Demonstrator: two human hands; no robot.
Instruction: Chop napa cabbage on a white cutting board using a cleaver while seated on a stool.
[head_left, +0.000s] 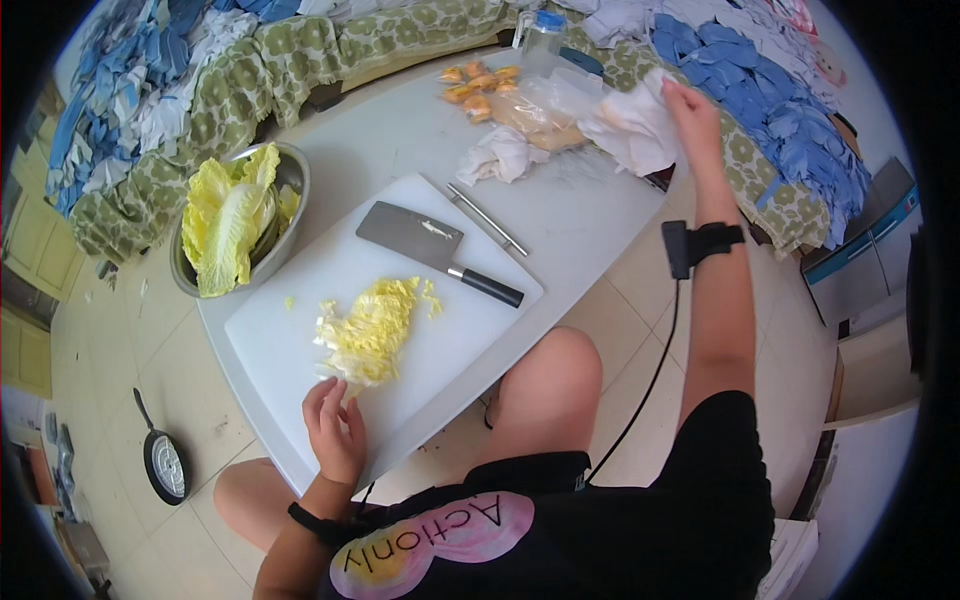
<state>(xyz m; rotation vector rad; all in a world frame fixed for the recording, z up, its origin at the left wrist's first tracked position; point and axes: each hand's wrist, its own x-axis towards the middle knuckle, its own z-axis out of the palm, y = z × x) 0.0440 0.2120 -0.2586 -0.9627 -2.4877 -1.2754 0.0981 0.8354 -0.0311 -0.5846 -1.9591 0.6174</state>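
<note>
My right hand is raised over the table's far right, its fingers pinching a crumpled white cloth that hangs down. My left hand rests at the near edge of the cutting board, fingers loosely bent and apart, its fingertips by a pile of shredded napa cabbage. Beyond the pile lies a cleaver with a black handle pointing right. A slim metal rod-like tool lies along the board's far right edge. Large cabbage leaves fill a metal bowl at the left.
At the table's far end are orange-wrapped packets, a clear plastic bag, another crumpled white cloth and a blue-lidded jug. A black pan sits on the floor at left. Heaps of blue fabric lie behind.
</note>
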